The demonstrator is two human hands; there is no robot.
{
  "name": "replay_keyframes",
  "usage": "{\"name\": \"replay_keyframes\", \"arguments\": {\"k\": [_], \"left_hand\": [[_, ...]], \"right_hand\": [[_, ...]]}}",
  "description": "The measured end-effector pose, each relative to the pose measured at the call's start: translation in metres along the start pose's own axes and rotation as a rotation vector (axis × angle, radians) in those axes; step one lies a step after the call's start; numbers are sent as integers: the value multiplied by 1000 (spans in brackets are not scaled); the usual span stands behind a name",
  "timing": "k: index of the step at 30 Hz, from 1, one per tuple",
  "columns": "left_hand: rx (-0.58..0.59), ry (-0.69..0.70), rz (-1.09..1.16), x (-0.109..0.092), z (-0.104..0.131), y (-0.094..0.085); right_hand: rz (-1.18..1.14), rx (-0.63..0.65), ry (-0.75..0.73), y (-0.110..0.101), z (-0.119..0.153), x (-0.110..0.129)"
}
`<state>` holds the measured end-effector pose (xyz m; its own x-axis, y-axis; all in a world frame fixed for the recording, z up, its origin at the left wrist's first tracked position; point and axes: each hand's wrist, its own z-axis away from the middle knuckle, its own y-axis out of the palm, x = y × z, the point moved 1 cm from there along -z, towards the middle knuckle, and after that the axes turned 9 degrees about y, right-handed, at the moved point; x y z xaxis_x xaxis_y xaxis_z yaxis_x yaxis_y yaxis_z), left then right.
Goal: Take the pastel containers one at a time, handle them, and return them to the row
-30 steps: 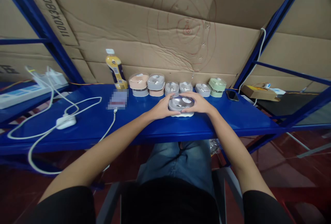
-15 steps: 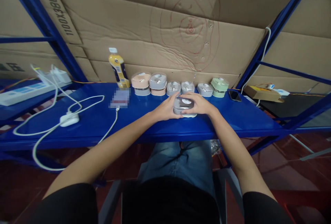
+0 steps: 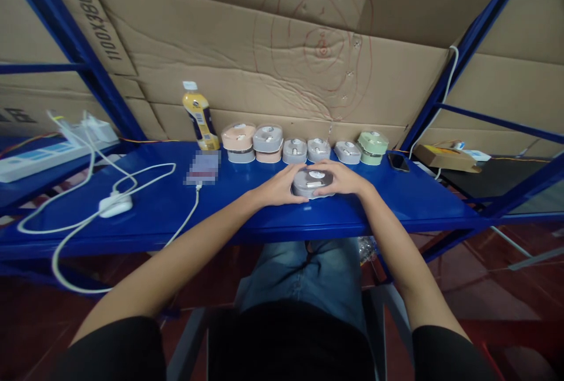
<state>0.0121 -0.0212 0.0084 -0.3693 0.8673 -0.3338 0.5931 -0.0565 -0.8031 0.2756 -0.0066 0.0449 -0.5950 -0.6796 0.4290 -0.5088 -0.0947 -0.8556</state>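
A small grey rounded box with a clear lid (image 3: 312, 182) is between my two hands near the front of the blue table. My left hand (image 3: 284, 186) wraps its left side, with the thumb low at the front corner. On the opposite side my right hand (image 3: 343, 178) grips it, thumb across the front and fingers behind. A round white sticker shows on the lid and a small pale piece at the front. Just behind my fingers stand similar boxes: grey ones (image 3: 295, 150), a peach one (image 3: 238, 136) on a grey one, and green ones (image 3: 372, 142) in a stack.
A yellow bottle (image 3: 200, 117) stands at the back left, near a blurred-out device (image 3: 202, 168) with a white cable. A white charger (image 3: 115, 205) with looped cable lies farther left. At right lies a phone (image 3: 399, 162), beside a blue shelf post (image 3: 467, 58). Cardboard (image 3: 198, 34) backs the table.
The grey box has turned slightly and levelled between my hands, so its front piece now shows more plainly. Both hands still hold it; the view has shifted a little.
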Motion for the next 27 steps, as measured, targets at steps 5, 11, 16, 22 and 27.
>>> {"name": "replay_keyframes", "arguments": {"k": [5,11,16,22,27], "left_hand": [[68,27,-182,-14,-10,-1],[69,-54,-175,-37,-49,28],[42,-314,-196,-51,-60,41],[-147,-407,-390,-48,-81,-6],[-219,-566,-552,-12,-127,-38]], "right_hand": [[-60,53,123,-28,17,-23],[-130,51,208,-41,32,-35],[-233,-66,233,-32,31,-44],[23,-592,528,-48,17,-59],[563,-464,666,-43,-7,-68]]}}
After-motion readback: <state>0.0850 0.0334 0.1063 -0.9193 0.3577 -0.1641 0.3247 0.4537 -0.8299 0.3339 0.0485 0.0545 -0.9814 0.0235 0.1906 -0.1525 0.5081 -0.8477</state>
